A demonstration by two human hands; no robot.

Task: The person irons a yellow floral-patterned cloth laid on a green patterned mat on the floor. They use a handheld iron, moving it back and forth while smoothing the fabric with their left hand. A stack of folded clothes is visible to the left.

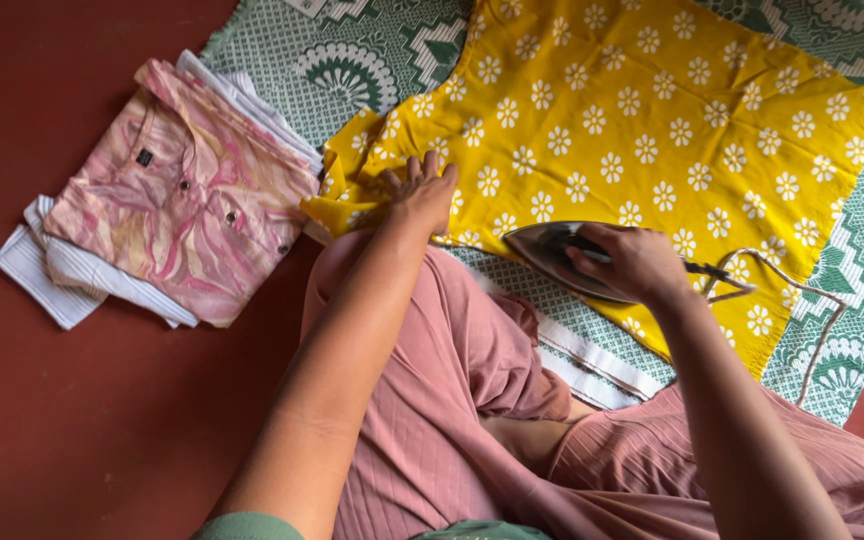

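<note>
Iron (562, 262) on yellow floral cloth (642, 130), handle seemingly enclosed in right hand's (632, 262) closed grip; left hand (420, 195) flat, open on cloth.

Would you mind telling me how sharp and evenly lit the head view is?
Head view: soft, even daylight, no harsh shadows or glare; the yellow floral cloth and folded pink shirt look sharp; the right hand on the iron is slightly soft; the left hand is clear.

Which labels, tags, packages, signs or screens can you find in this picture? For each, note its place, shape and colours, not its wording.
Small label: sewn near the collar of the folded pink marbled shirt at the left, on the stack of folded clothes; a tiny dark square, its marking too small to make out.
No packages, signs or screens in view.
</note>
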